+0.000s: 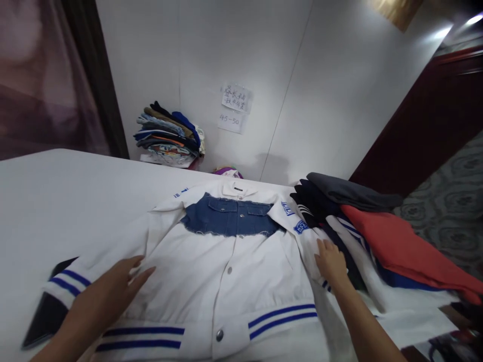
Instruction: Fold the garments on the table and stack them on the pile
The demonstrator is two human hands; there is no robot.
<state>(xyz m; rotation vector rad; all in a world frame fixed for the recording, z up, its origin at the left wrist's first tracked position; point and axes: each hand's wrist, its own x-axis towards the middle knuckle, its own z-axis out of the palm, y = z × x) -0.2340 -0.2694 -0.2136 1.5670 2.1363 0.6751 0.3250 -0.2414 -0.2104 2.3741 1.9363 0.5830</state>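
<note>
A white jacket [192, 281] with a blue denim chest panel and blue-striped hem and cuffs lies front up, buttoned, collar away from me. My left hand [111, 284] is over the sleeve at the left, beside the jacket's body, its thumb and fingers apart. On the right sleeve [307, 249], below its blue patches, rests my right hand [331, 259], with fingers extended against the fabric. Part of that sleeve's striped cuff is hidden behind the hand and wrist. A dark flat object [47, 314] lies partly under the left cuff.
A pile of clothes, with a red garment [400, 246] and a dark grey one [347, 191], lies right of the jacket on the white table [68, 201]. Another folded stack [169, 133] stands beyond the far edge. Handwritten paper notes [236, 98] hang on the wall.
</note>
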